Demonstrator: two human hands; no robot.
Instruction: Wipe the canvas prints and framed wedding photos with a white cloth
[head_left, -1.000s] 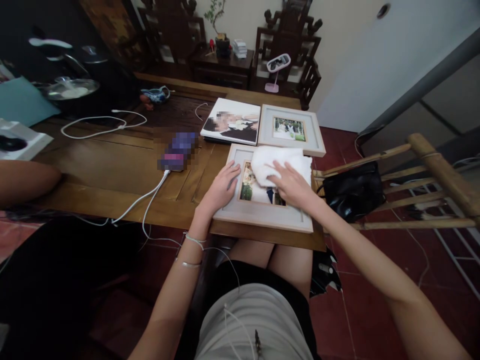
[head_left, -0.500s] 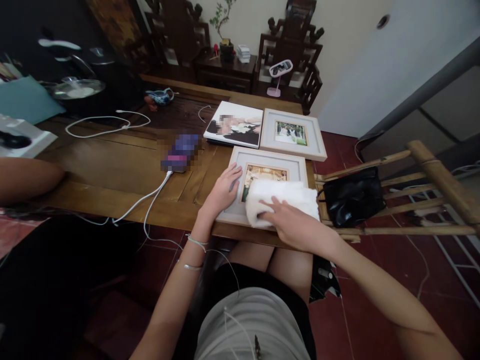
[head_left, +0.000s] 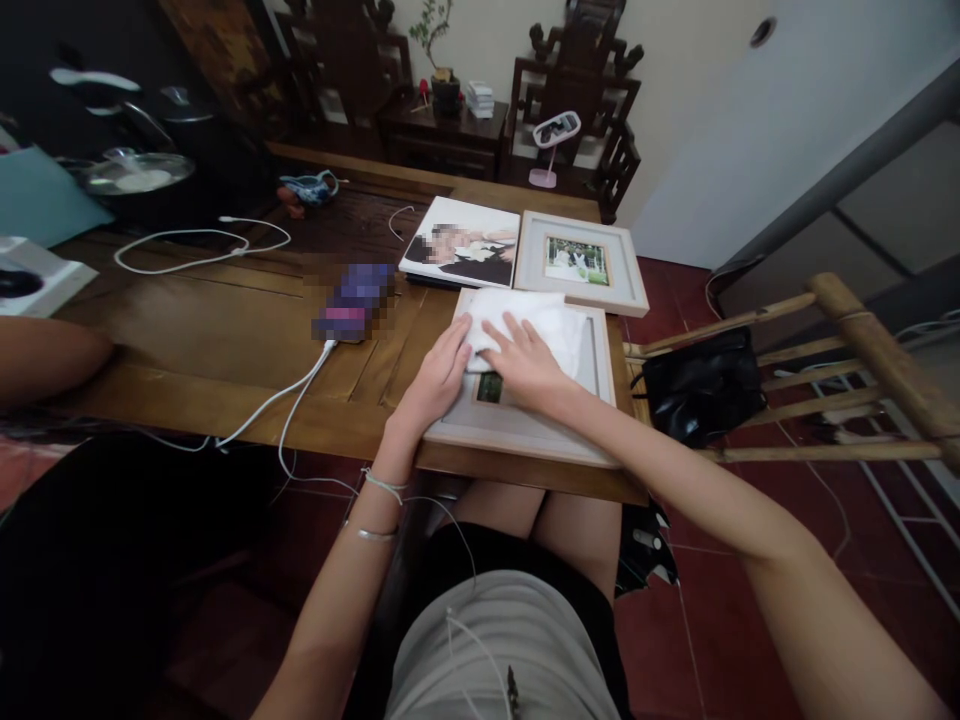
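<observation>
The right hand (head_left: 525, 362) presses a white cloth (head_left: 536, 322) flat, fingers spread, onto the glass of the near frame (head_left: 525, 430), which lies at the front corner of the tabletop (head_left: 225, 340). The left hand (head_left: 435, 385) lies open on the frame's left border, pinning it down and touching the cloth's edge. The cloth covers the upper part of the glass, so only a strip of the photo shows below it (whether the lower glass is wiped already, I cannot tell).

A second frame (head_left: 581, 262) and a photo print (head_left: 461, 242) lie just beyond, nearly touching the near frame's far edge, so there is little room that way. The frame's near edge overhangs the tabletop slightly above the lap. On the right the tabletop ends, with a black bag (head_left: 701, 385) on a bamboo chair (head_left: 862, 350) beside it. To the left is bare wood, then a white cable (head_left: 300, 395).
</observation>
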